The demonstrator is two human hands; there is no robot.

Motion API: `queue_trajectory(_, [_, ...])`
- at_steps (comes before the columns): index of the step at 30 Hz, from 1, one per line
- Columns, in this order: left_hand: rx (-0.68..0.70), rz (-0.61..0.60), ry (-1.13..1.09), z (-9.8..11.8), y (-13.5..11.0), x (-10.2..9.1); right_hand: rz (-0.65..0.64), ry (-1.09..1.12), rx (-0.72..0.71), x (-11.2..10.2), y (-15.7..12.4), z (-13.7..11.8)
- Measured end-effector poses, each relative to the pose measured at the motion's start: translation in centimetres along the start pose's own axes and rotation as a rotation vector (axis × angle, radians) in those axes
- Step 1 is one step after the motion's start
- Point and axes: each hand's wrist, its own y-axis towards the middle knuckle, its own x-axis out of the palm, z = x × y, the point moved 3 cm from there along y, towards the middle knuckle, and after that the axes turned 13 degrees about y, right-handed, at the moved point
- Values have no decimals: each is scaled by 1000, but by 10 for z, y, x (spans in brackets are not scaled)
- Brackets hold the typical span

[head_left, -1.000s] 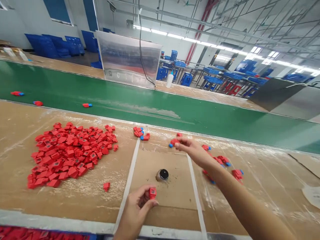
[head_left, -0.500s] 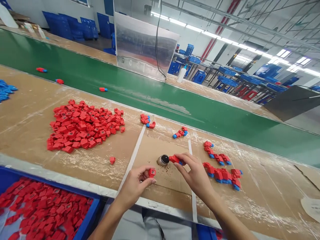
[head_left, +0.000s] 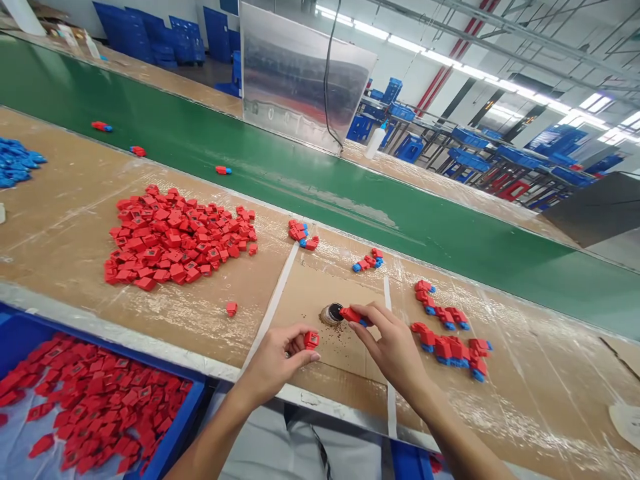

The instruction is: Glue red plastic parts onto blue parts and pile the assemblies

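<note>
Between the thumb and fingers of my left hand (head_left: 275,357) is a small red plastic piece (head_left: 311,340), its hollow side showing. My right hand (head_left: 393,340) pinches a red-and-blue plastic piece (head_left: 353,315), whose red end is right at the mouth of a small round jar (head_left: 331,313) with dark contents. Whether that end touches the jar cannot be made out. The jar stands on a cardboard sheet (head_left: 300,287) speckled with dark crumbs. Right of my right hand lie several joined red-and-blue pieces (head_left: 450,350).
A heap of red pieces (head_left: 180,237) lies left on the bench, with one loose red piece (head_left: 231,309) nearer. A blue bin (head_left: 193,407) of red pieces stands lower left. Blue pieces (head_left: 17,163) lie far left. A green conveyor belt (head_left: 300,180) carries several red-and-blue pieces behind.
The whole view has shifted slightly, bench and belt sitting a little further right and mostly higher. Both hands keep their holds, the right one still beside the jar.
</note>
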Motion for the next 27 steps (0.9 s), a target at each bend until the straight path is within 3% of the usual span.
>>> queue_trajectory(7, [0,-6,-57,-1,0,0,4,-27,13,1,-1,-1])
queue_trajectory(16, [-85,-116,-349,-10,-1,3,83,31,21,-4,5,-14])
queue_trajectory(22, [-101,-158,-422,-6,0,3,10,205,-15,15,-8,-40])
queue_trajectory(27, [-101,-181,-416,-4,-1,3,-32,254,-9,27,-14,-41])
